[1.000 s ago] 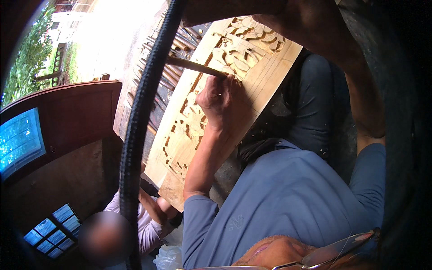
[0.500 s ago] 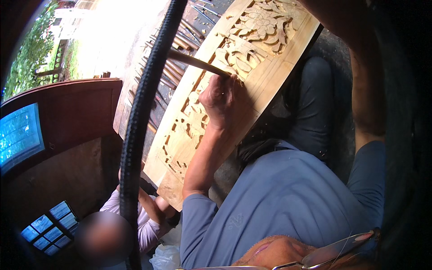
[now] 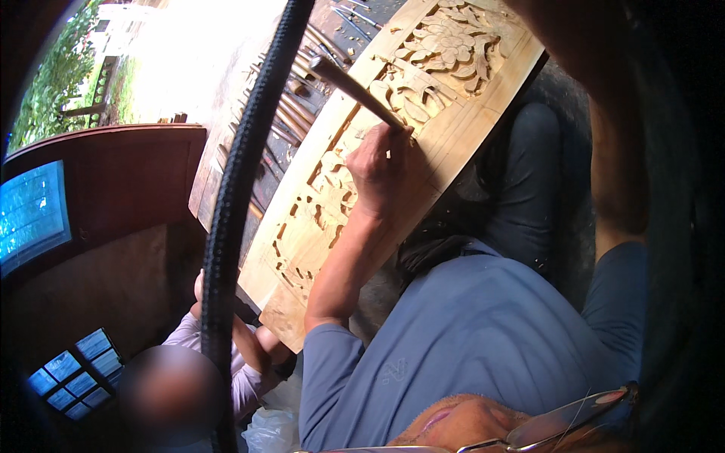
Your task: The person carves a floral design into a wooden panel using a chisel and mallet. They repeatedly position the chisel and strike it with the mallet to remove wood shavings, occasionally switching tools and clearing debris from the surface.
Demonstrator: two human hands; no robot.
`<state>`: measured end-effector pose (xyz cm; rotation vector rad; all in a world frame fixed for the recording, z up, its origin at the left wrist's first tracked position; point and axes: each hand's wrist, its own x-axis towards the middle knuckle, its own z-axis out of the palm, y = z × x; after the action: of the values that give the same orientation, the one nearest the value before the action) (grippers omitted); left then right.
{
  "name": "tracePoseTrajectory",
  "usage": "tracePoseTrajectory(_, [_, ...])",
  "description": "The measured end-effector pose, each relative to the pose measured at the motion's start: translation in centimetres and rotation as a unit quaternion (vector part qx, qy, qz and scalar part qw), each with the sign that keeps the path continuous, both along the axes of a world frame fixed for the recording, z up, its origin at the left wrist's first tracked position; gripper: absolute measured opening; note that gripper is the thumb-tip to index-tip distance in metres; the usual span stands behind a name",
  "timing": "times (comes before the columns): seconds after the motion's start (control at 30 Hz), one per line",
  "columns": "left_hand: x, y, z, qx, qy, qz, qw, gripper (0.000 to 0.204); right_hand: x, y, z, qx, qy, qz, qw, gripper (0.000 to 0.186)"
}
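My left hand (image 3: 377, 166) is closed around a carving chisel (image 3: 355, 90) with a dark, wide-ended handle that leans up and to the left. The fist rests low over a long pale wooden board (image 3: 445, 162), and the chisel's cutting tip is hidden by my fingers. Leaves and a large flower (image 3: 449, 45) are carved in relief at the board's far end. Nearer its lower left end, short dark cuts (image 3: 291, 264) mark the surface. On the right my right arm (image 3: 615, 166) reaches up past the top edge, so that hand is out of the picture.
Several chisels (image 3: 294, 113) lie in a row on the dark bench beyond the board, with more tools (image 3: 355, 23) farther up. A black braided cable (image 3: 245, 166) crosses the view. Another person (image 3: 253, 351) sits at lower left, near a plastic bag (image 3: 270, 430).
The chisel's handle has swung up and to the right, standing steeper than before. My left hand, still gripping it, appears slightly farther right, as does the board.
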<state>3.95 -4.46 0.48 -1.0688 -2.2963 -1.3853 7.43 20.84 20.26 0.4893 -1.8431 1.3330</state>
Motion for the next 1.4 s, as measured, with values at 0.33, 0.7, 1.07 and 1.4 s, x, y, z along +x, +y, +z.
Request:
tracePoseTrajectory(0.33, [-0.4, 0.2, -0.5, -0.022, 0.104, -0.046, 0.993, 0.015, 0.8, -1.6, 1.4, 0.344, -0.033, -0.221, 0.912, 0.060])
tracePoseTrajectory(0.7, [-1.4, -1.7, 1.5, 0.249, -0.301, 0.031, 0.920, 0.007, 1.9, 0.1, -0.8, 0.304, -0.075, -0.300, 0.901, 0.061])
tracePoseTrajectory(1.07, [0.2, -0.8, -0.8, 0.219, -0.319, -0.019, 0.922, 0.028, 9.5, 3.0, -12.2, 0.130, -0.367, -0.344, 0.854, 0.058])
tracePoseTrajectory(1.4, [0.1, -2.0, 0.7, -0.008, -0.069, -0.020, 0.997, 0.022, 10.5, 3.7, -16.7, 0.040, -0.415, -0.318, 0.851, 0.059])
